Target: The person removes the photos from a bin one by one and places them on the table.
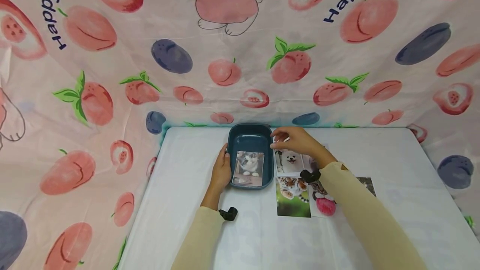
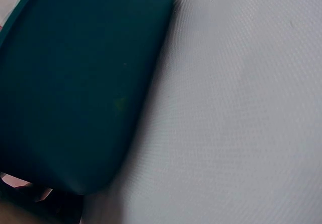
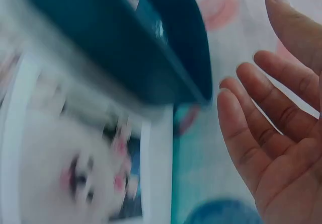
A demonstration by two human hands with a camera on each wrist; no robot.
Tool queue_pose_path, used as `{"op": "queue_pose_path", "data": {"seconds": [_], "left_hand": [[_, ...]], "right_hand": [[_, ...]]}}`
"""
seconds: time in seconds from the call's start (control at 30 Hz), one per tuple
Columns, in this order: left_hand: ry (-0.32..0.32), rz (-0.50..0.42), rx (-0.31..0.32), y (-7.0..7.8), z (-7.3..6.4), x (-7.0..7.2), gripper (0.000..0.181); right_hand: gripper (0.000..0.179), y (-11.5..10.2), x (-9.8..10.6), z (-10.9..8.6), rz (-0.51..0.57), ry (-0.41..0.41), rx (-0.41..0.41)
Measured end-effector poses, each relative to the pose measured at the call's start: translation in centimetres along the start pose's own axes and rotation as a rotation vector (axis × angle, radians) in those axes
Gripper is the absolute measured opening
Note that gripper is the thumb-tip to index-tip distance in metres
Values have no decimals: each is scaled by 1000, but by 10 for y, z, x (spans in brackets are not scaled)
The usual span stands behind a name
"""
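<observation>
A dark teal tray stands near the back edge of the table, and a photo of a grey and white cat lies inside its near half. My left hand holds the tray by its left side, thumb close to the rim. In the left wrist view the tray's outer wall fills the left part, and the fingers are mostly hidden. Just beyond the tray's right rim hovers my right hand, its fingers loosely bent with nothing between them. Below it lies a photo of a white dog.
Beside the tray, on the white table, lie a tiger cub photo and a photo with a pink ball. Another photo is partly covered by my right sleeve. A fruit-patterned cloth hangs behind the table.
</observation>
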State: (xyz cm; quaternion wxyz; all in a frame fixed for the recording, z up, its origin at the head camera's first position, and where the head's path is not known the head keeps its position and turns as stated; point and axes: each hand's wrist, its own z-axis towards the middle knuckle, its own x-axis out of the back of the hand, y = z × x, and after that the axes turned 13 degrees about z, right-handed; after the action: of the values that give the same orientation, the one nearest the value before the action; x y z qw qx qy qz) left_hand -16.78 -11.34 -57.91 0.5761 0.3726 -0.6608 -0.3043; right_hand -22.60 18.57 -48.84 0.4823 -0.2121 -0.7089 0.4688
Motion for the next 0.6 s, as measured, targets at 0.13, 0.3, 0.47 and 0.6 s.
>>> {"op": "queue_pose_path", "data": {"seconds": [0.13, 0.3, 0.47, 0.6], "left_hand": [[-1, 4, 5, 0, 0, 0, 50], [-2, 5, 7, -2, 1, 1, 50], [-7, 2, -3, -3, 1, 1, 50], [-9, -5, -11, -2, 0, 1, 50]], "right_hand": [[50, -17, -17, 24, -3, -39, -20], [49, -28, -40, 47, -38, -81, -28], [51, -25, -65, 66, -76, -117, -30], [52, -21, -79, 74, -108, -115, -73]]}}
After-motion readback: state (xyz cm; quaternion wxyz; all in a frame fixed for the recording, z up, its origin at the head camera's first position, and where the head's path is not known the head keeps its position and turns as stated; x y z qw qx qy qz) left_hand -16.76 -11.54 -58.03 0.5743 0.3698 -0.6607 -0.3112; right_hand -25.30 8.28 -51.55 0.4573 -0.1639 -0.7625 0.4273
